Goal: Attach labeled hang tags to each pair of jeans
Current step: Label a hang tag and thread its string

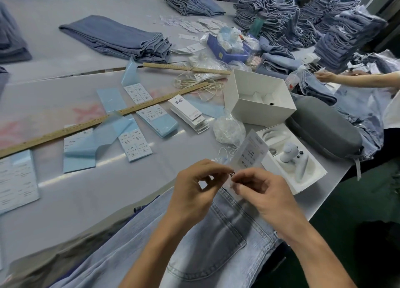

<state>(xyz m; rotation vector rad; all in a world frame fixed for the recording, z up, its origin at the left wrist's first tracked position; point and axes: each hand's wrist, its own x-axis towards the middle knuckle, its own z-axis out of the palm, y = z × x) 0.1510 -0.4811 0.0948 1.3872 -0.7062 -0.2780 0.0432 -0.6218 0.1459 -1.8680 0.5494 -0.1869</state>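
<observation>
Under my grip runs a long grey table [91,192], glossy with overhead light; a dark green floor [337,203] lies to its right.

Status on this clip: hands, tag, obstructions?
Left hand and right hand both pinching the fastener. Hang tag held above light jeans. Nothing blocking.
</observation>
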